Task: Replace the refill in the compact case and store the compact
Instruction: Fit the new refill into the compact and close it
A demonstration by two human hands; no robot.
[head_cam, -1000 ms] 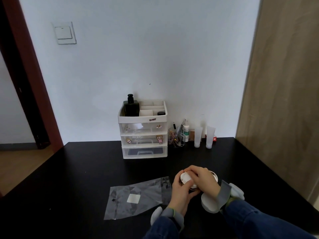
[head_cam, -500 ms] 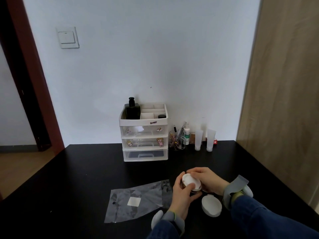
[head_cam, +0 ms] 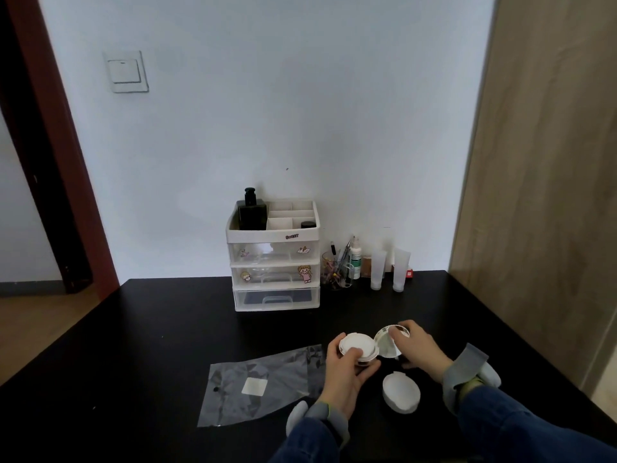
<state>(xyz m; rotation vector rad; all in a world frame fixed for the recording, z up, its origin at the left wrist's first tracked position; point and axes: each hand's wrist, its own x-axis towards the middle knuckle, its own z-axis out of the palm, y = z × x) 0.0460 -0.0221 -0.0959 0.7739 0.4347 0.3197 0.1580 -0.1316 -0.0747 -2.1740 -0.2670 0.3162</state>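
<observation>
The round compact case [head_cam: 359, 349] is open above the black table [head_cam: 150, 345]. My left hand [head_cam: 345, 375] grips its base, thumb across the white inner part. Its mirrored lid [head_cam: 387, 345] is swung out to the right, and my right hand [head_cam: 417, 349] holds the lid's rim. A white oval refill [head_cam: 400, 390] lies on the table just below my right hand, apart from both hands.
A clear plastic bag [head_cam: 260, 385] lies flat left of my left hand. A white three-drawer organizer [head_cam: 275, 259] stands at the back by the wall, with a pen cup [head_cam: 334, 270], a small bottle [head_cam: 355, 259] and two tubes [head_cam: 389, 267] to its right.
The compact was shut under both hands. Now its lid is swung open to the right by my right hand, and the view has lifted slightly.
</observation>
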